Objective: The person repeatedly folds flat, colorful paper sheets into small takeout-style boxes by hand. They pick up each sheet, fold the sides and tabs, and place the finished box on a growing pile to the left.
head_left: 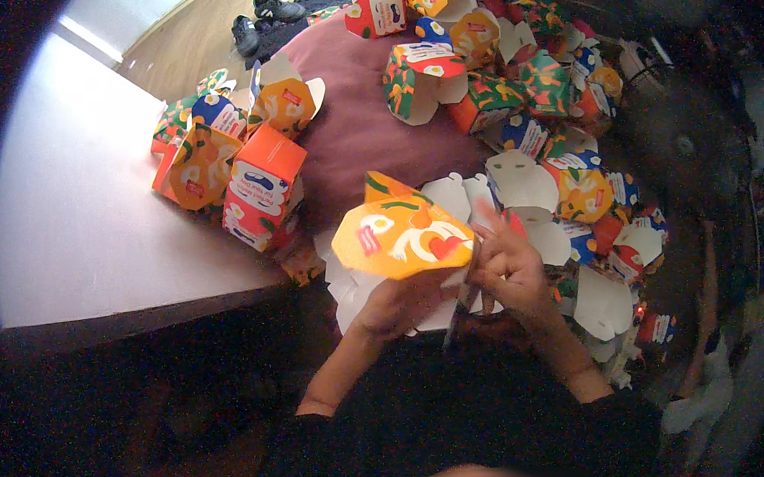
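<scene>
A yellow-orange paper food box (403, 237) with printed egg and red shapes is held in front of my body, its white inner flaps partly showing. My left hand (407, 302) grips it from below, with most of its fingers hidden behind the box. At the box's right edge, my right hand (515, 268) has bent fingers, the thumb against the edge and the fingertips smeared by motion. White unprinted card (350, 288) shows under and beside the box, close to my left hand.
Folded boxes (264, 186) stand together on the left, by a white tabletop (114, 227). Many more printed boxes (583, 192) are piled on the right and far right of a maroon cloth surface (349, 111). Black shoes (277, 8) lie on the floor beyond.
</scene>
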